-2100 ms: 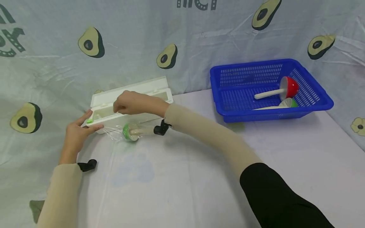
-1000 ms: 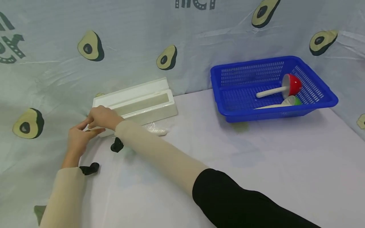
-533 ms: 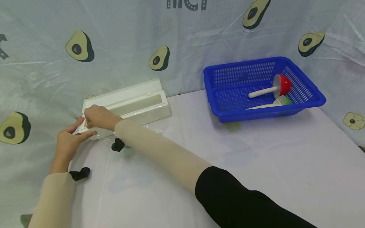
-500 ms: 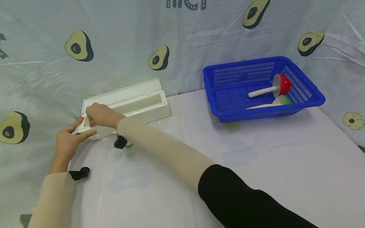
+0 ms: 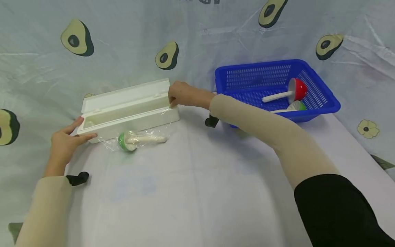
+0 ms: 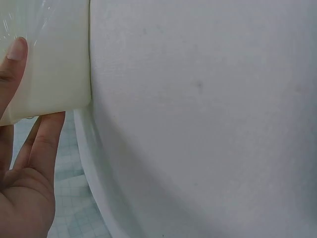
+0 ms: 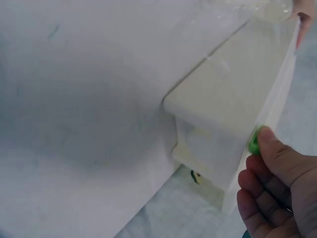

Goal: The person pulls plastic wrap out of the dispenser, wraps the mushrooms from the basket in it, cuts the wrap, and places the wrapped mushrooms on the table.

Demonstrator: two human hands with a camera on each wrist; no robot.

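Note:
A long white cling film dispenser (image 5: pixel 137 122) lies with its lid tipped back against the wall cloth. My left hand (image 5: pixel 63 142) grips its left end, thumb on the front face and fingers at the end, as the left wrist view shows. At the right end, my right hand (image 5: pixel 186 94) pinches a small green slider (image 7: pixel 254 144) on the dispenser's edge, clear in the right wrist view. In front lies a mushroom-shaped ladle (image 5: pixel 145 139) with a green cap and white handle, covered by clear film (image 5: pixel 112 144) that reaches the dispenser's front.
A blue plastic basket (image 5: pixel 253 68) stands at the back right, partly behind my right forearm. Inside lie a red mushroom-shaped ladle (image 5: pixel 299 91) and a green one (image 5: pixel 297 105). White cloth (image 5: pixel 172 192) covers the table, and an avocado-print cloth (image 5: pixel 123 44) hangs behind.
My right hand went to the dispenser's left end, then moved right along its edge to the right end. The green slider was at the left end earlier. My left hand stays on the dispenser.

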